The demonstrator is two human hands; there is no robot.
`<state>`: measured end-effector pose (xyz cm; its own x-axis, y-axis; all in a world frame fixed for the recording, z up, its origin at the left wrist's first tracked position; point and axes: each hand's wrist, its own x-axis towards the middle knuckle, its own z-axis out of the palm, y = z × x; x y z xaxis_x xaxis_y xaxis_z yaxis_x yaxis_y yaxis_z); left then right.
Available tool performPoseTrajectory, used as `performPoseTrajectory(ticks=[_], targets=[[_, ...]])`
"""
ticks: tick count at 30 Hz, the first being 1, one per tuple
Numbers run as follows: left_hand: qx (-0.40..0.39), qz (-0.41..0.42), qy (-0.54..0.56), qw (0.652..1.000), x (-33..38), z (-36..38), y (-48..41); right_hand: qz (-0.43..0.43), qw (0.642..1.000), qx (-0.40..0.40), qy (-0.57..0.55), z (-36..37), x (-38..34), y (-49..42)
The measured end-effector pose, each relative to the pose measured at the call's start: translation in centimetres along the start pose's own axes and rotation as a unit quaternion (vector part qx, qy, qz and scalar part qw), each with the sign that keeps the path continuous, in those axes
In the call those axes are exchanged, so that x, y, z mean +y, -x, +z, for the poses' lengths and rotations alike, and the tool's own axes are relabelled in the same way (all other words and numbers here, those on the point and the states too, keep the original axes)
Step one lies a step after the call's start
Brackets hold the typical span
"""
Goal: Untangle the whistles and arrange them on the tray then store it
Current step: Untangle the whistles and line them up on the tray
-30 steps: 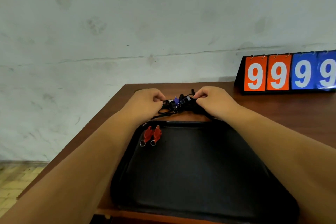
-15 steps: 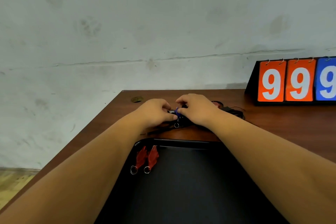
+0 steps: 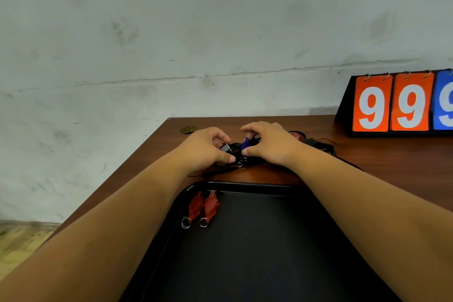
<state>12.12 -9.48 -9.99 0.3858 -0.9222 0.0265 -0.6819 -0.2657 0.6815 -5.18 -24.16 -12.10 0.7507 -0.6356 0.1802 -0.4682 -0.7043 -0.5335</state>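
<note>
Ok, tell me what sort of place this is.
Probably a sports equipment room or school storeroom. A flip scoreboard showing 9s stands on the wooden table, whistles are being sorted, two red whistles already on the black tray, and the plastered wall is bare and scuffed.

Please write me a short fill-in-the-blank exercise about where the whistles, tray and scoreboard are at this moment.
1. The number of red whistles lying on the black tray is ____.
2. The right hand pinches a whistle coloured ____.
3. Both hands work on a tangle of black cords resting on the ____.
4. Each visible card on the scoreboard shows the digit ____.

Missing words: two; blue; table; 9
</note>
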Motion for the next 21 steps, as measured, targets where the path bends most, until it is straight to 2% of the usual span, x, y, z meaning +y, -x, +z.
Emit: performPoseTrajectory(ticks=[7, 12, 17, 21], targets=[[0.023, 0.035, 0.012, 0.999, 1.2, -1.8, 3.1, -0.016, 0.998, 0.024, 0.064, -0.9, -1.9, 2.3], [0.047, 0.059, 0.029, 0.997, 2.7, -3.3, 5.9, -0.017, 0.999, 0.046, 0.004, -3.5, -3.7, 5.1], [0.045, 0.053, 0.13, 0.989, 4.4, -4.4, 9.1, 0.015, 0.997, 0.064, -0.032, -6.1, -5.2, 8.0], [0.066, 0.034, 0.141, 0.987, 5.7, -4.6, 11.8, 0.015, 0.996, 0.06, -0.069, -7.6, -6.7, 10.9]])
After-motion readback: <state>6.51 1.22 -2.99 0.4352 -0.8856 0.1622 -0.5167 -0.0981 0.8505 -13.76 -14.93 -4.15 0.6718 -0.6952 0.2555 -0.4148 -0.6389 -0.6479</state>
